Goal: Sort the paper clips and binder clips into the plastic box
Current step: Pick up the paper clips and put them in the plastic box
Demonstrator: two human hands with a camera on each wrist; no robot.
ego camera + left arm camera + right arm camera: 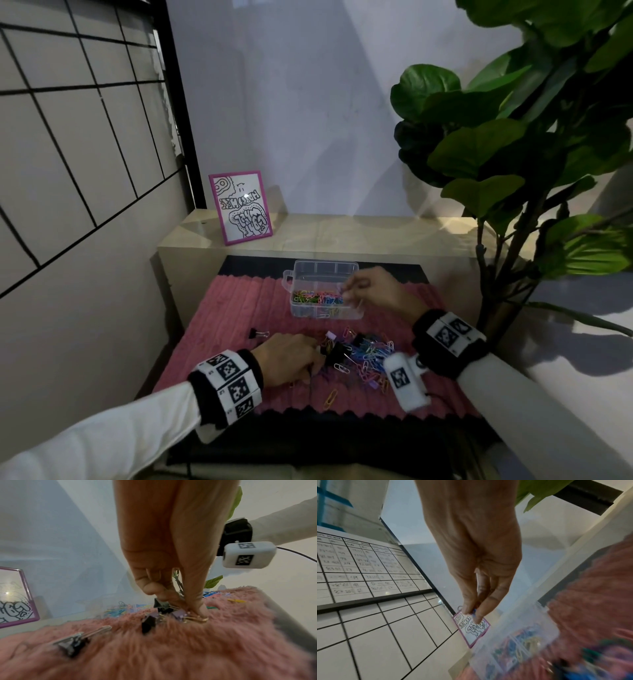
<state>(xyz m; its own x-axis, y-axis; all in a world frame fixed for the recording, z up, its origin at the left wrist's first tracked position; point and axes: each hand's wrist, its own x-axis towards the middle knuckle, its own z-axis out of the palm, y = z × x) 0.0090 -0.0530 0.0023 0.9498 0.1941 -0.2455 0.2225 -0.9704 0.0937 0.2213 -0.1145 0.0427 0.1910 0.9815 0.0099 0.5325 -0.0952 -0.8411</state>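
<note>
A clear plastic box (290, 276) stands at the far middle of the pink fluffy mat (236, 308); its front compartment holds coloured paper clips (317, 297). My right hand (346, 291) hovers over that compartment and pinches a blue paper clip (474, 611) between thumb and fingertips. Nearer me lies a mixed pile of paper clips (371, 356) and black binder clips (337, 351). My left hand (317, 359) reaches into the pile's left side. In the left wrist view, my left hand (190, 609) pinches the gold handles of a lilac binder clip (178, 614) on the mat.
One black binder clip (256, 333) lies alone left of the pile, and a yellow paper clip (330, 399) sits near the mat's front edge. A pink-framed drawing (239, 207) leans on the ledge behind. A large leafy plant (513, 144) stands at the right.
</note>
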